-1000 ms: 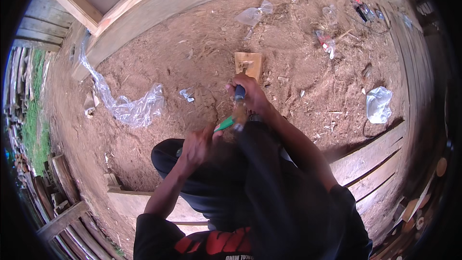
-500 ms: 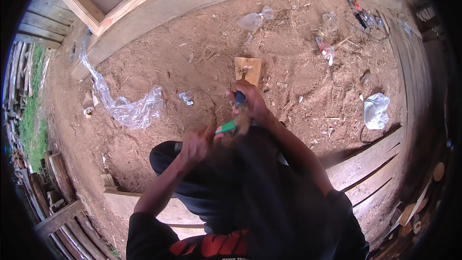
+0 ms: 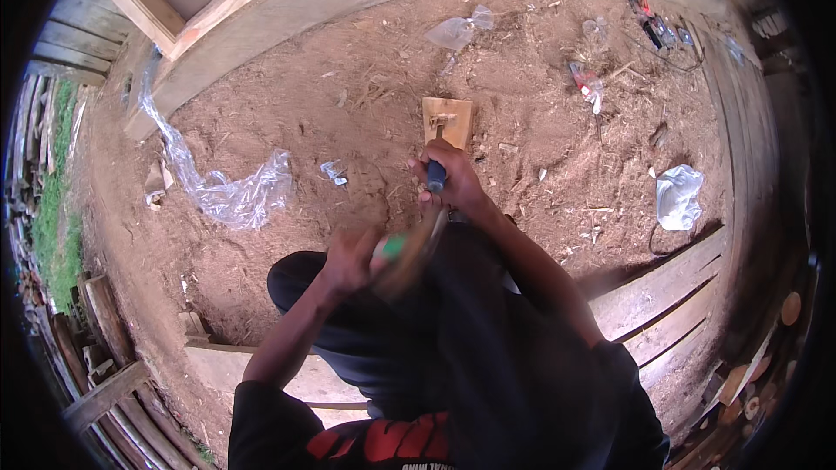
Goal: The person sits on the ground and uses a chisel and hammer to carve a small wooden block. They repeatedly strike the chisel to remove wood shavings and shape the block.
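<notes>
My right hand (image 3: 453, 174) is wrapped round the dark blue handle of a chisel (image 3: 436, 176). The chisel's blade runs away from me onto a small wooden board (image 3: 460, 113), where wood chips lie around a cut area. Closer to my body and to the left, my left hand (image 3: 350, 259) grips a green-handled hammer (image 3: 394, 248). Motion smears the hammer's brownish head, which is over my dark-trousered legs, apart from the end of the chisel handle. The chisel's tip is hard to make out among the chips.
Sawdust and shavings cover the ground. Clear plastic sheeting (image 3: 244, 196) lies to the left, a plastic bag (image 3: 457, 32) beyond the board, and a whitish bag (image 3: 679, 198) to the right. Tools with a cord (image 3: 653, 30) lie far right. Wooden planks (image 3: 662, 274) are beside me.
The hammer has swung back from the chisel's handle end toward my body, its head now lower and more blurred. My right hand and the chisel stay almost in place on the board.
</notes>
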Action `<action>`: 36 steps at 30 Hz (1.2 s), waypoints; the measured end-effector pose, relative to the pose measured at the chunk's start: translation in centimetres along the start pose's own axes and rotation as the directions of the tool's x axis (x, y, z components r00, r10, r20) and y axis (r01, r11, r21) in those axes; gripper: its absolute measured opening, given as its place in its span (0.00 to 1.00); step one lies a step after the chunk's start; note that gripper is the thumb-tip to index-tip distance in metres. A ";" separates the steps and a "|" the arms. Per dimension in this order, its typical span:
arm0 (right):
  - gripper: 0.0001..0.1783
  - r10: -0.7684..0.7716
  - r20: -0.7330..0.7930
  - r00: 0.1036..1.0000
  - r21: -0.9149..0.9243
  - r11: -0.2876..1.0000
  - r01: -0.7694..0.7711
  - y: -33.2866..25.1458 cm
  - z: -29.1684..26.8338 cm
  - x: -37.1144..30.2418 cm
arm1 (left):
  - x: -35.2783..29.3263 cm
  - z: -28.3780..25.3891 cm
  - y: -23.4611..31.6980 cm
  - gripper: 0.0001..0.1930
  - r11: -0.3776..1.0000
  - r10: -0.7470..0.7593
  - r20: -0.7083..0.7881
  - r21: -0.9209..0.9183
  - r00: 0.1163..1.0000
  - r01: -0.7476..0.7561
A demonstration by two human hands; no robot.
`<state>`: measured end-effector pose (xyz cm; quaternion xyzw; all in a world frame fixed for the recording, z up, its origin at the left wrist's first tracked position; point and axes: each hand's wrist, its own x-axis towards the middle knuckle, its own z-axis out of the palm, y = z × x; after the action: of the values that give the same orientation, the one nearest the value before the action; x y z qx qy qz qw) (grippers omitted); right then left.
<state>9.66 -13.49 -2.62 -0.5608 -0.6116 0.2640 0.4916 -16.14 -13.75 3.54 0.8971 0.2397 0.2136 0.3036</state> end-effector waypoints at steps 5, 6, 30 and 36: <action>0.15 -0.021 -0.005 1.000 -0.010 1.000 0.021 0.7 -0.2 -0.3 | 1.1 -1.6 0.9 0.19 0.987 0.054 0.043 -0.155 0.998 -0.047; 0.15 -0.007 -0.005 1.000 -0.018 1.000 0.007 0.5 -0.1 -0.2 | 0.8 -1.2 0.7 0.19 0.995 -0.016 0.084 -0.098 0.996 0.024; 0.13 -0.289 0.086 0.954 -0.209 0.931 0.301 3.1 1.2 -4.1 | 1.2 -0.1 1.4 0.24 0.893 -0.428 0.092 -0.109 0.899 0.437; 0.06 -0.256 -0.021 0.966 -0.161 0.955 0.249 3.2 1.9 -4.8 | 1.1 -0.6 2.7 0.23 0.877 -0.462 0.074 -0.110 0.884 0.468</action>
<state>8.75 -16.82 -7.56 -0.5204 -0.6868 0.1383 0.4883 -14.84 -14.74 5.98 0.7973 0.4271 0.1285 0.4068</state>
